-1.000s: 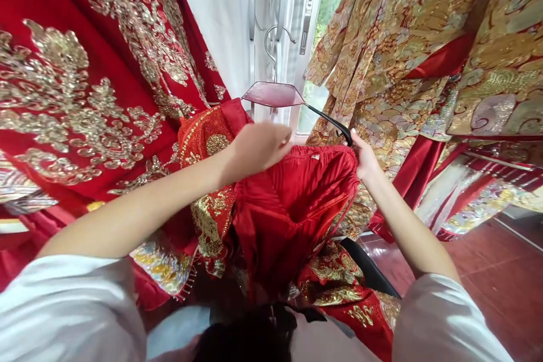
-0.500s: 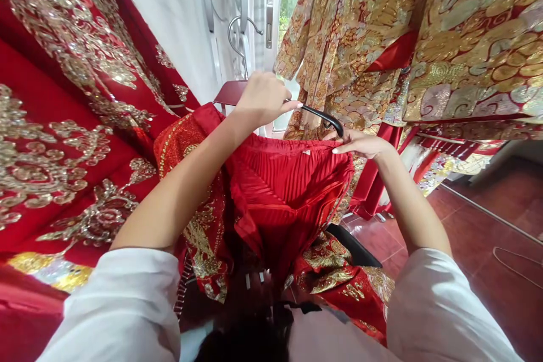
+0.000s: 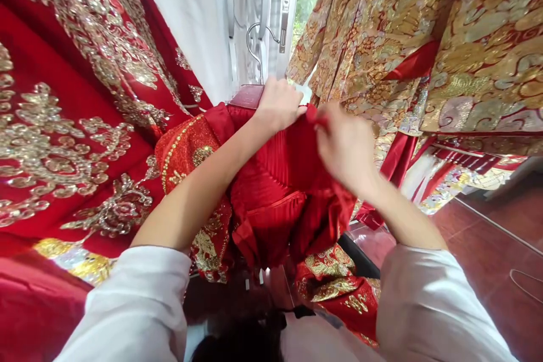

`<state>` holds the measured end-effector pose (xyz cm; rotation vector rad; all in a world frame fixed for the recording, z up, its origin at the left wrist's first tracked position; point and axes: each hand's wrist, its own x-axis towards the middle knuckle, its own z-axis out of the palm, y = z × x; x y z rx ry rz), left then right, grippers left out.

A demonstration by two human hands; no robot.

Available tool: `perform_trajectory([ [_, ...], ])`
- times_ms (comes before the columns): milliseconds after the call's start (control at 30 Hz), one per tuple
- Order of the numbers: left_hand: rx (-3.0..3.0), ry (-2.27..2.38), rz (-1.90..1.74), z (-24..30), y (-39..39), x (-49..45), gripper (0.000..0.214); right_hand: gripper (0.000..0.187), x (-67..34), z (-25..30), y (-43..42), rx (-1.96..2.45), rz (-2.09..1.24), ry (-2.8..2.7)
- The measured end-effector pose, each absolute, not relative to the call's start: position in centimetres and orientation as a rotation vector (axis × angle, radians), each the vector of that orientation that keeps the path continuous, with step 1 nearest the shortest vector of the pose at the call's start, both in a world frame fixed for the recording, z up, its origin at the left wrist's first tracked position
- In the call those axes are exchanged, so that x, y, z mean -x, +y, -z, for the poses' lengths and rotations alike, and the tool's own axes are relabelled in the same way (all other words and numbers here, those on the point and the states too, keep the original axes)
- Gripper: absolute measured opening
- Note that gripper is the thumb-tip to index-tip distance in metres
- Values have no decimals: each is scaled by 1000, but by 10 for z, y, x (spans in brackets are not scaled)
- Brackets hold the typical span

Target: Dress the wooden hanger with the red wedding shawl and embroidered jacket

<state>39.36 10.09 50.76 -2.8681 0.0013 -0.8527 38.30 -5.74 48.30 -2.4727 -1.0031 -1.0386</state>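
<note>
Head view, one frame. My left hand (image 3: 278, 104) is clenched over the top edge of the skirt (image 3: 271, 181), right at the hanger (image 3: 246, 96); knuckles face the camera and the fingertips are hidden behind the cloth. My right hand (image 3: 345, 147) is just beside it, to the right along the same top edge, closed on a fold of the red fabric. That hand is blurred, so I cannot read single fingers. The skirt is pleated red cloth. It hangs from the hanger's bar between my two forearms, bunched below the hands, with gold-embroidered panels at its left side and lower end. Only the hanger's left shoulder and its metal hook show; the hook rises in front of the window frame (image 3: 271, 11). A red robe (image 3: 85, 124) with gold embroidery fills the left side, touching the skirt's left edge. A gold robe (image 3: 424, 39) hangs on the right, near the right hand. Red floor (image 3: 500, 249) shows at lower right.
</note>
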Motion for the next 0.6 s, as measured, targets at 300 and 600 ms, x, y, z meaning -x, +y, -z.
perform_trajectory([
  [300, 2896, 89, 1203, -508, 148, -303, 48, 47, -387, -417, -53, 2750, 769, -1168],
  [600, 2968, -680, 739, -475, 205, -263, 55, 50, -480, -470, -65, 2029, 656, -1386],
])
